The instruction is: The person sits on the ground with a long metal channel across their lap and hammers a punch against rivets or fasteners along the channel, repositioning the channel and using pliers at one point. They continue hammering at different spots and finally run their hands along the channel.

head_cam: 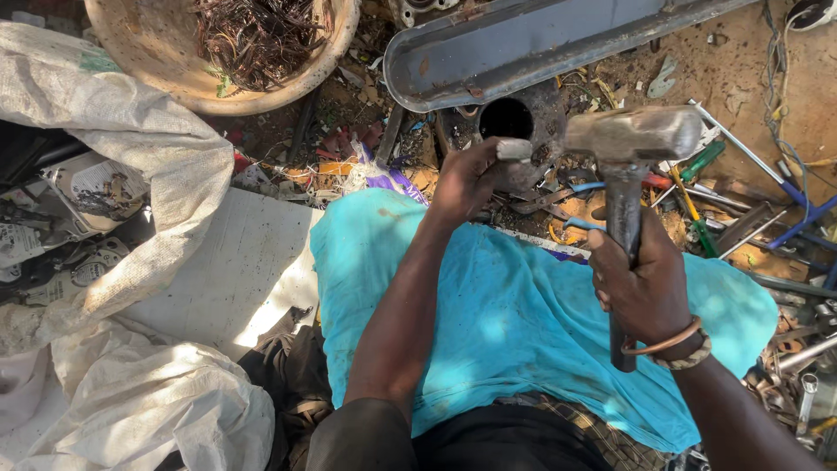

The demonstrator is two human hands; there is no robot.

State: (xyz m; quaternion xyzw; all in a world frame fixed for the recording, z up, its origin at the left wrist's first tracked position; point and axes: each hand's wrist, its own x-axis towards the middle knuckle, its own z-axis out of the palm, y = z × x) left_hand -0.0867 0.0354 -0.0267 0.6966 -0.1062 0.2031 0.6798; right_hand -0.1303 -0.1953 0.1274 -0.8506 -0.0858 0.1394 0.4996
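Striking step: the left hand [466,179] gripped a steel chisel [514,150] against the metal housing [523,131] just beyond it; the right hand [641,283] clasped a raised sledgehammer [632,139]. The next blow likely needed square aim.

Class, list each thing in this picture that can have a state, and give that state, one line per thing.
Left hand: closed around a short metal rod.
Right hand: gripping the hammer, head raised.
Metal block: its round hole open.
Basin: holding tangled wire.
Turquoise cloth: spread over the lap.
White sack: crumpled.
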